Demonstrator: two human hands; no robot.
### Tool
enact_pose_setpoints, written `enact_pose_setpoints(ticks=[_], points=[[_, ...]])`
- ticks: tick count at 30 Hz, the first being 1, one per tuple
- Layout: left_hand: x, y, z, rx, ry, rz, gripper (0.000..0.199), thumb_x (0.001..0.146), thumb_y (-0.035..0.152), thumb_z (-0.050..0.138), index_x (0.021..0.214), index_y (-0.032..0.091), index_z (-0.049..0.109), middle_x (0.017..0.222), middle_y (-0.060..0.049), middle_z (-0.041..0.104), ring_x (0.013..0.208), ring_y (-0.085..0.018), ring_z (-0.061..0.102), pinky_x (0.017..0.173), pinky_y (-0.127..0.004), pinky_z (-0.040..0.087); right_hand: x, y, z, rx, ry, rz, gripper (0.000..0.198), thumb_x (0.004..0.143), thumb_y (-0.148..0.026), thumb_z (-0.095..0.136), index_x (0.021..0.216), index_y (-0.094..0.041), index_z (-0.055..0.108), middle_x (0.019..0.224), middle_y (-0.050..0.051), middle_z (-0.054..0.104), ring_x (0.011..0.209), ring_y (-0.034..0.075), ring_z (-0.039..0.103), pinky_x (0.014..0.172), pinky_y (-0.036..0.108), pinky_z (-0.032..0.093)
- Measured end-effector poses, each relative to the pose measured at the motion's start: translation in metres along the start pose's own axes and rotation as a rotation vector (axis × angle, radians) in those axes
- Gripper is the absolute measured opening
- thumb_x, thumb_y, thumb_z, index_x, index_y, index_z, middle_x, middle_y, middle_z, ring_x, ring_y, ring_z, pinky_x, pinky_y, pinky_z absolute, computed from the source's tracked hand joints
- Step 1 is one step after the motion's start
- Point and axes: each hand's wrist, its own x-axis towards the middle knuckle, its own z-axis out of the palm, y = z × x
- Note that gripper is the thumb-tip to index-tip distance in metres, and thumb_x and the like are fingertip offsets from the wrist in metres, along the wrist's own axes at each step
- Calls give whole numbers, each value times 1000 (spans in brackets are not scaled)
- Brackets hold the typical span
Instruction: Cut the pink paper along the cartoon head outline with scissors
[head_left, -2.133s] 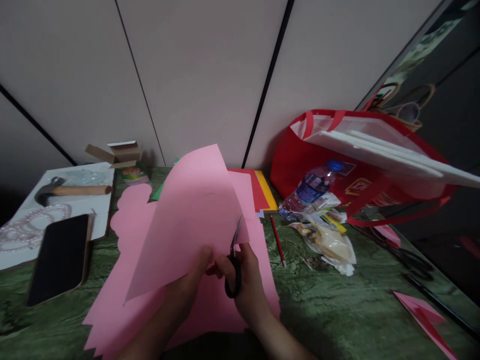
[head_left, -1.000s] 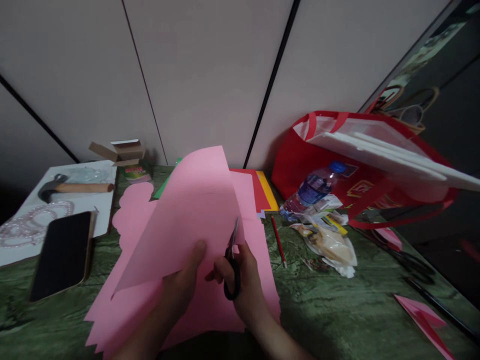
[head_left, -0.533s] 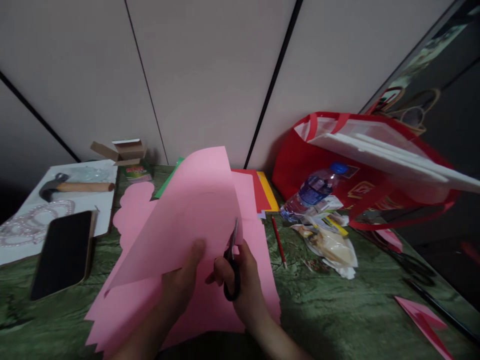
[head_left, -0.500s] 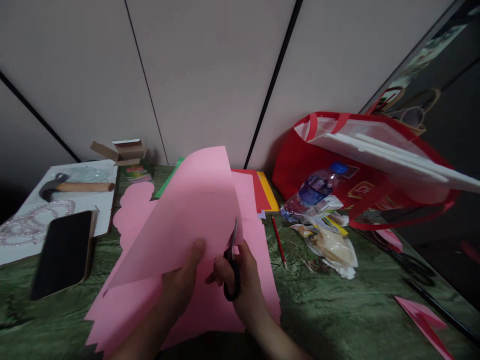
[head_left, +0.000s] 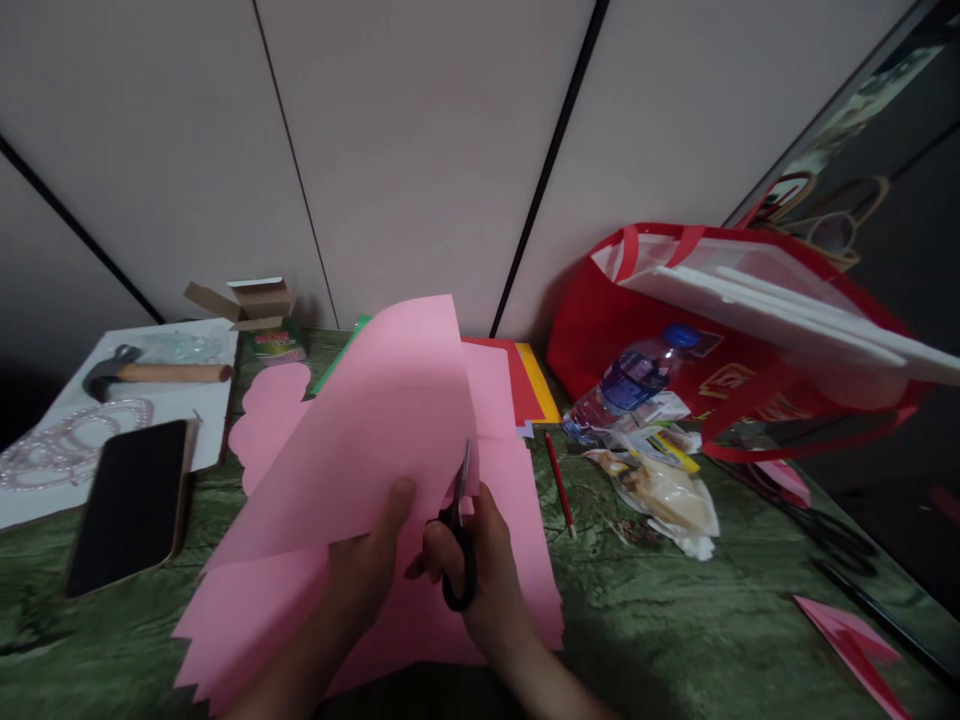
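Note:
A large sheet of pink paper [head_left: 360,430] stands raised and curved in front of me. My left hand [head_left: 373,545] grips its lower edge, thumb on the near face and the other fingers hidden behind. In my right hand [head_left: 480,565] are black-handled scissors [head_left: 459,540], their blades pointing up at the sheet's right part, where a narrow strip hangs beside them. Under both hands lie more pink sheets [head_left: 525,580] with jagged, stepped edges. A scalloped pink cutout [head_left: 274,405] shows to the left of the raised sheet.
At left are a phone [head_left: 131,505], a hammer [head_left: 165,373], clear beads [head_left: 75,445] and an opened small box [head_left: 266,320]. To the right lie a red pencil [head_left: 560,485], a water bottle [head_left: 630,380], crumpled wrappers [head_left: 667,490], a red bag [head_left: 600,320] and another pair of scissors [head_left: 840,535].
The scissors and my right hand have shifted slightly left and tilted a little more upright against the sheet. My left hand keeps its hold, nearly unmoved.

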Motion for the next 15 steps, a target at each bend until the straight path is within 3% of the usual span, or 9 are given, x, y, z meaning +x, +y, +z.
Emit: enact_pose_setpoints(ticks=[3,5,9,11,15], points=[[-3,7,-1,100,-98,-44,41,66,56,59,42,23,51,37,1,51,43,-18,54,52,-33,49,-1,-1,1,-13,-11,9,40,71,-50,64,85,-22,39,48,-9,51,40,12,52,39,22,41],[-4,9,-1,147,-148,-51,44,66,56,58,37,24,48,35,1,50,43,-19,55,54,-34,50,-1,-3,1,8,-17,-14,38,70,-46,67,85,-23,40,52,-8,53,45,12,53,44,24,43],[-6,11,1,118,-33,-32,25,61,47,67,61,23,64,68,-4,70,78,-27,66,77,-39,52,2,-8,-3,95,-56,-64,42,69,-40,69,96,-24,41,72,-1,62,66,17,60,58,28,47],[-8,14,4,75,25,-18,25,63,41,67,79,22,67,88,-6,72,96,-28,63,87,-41,48,4,-10,-6,124,-67,-63,49,68,-39,70,103,-24,39,79,1,64,74,19,62,65,31,48],[-13,21,7,76,14,-35,26,68,34,63,91,21,67,100,-7,70,103,-28,61,92,-42,47,7,-8,-12,115,-57,-32,54,66,-37,73,105,-23,38,73,-1,63,66,18,58,61,30,45]])
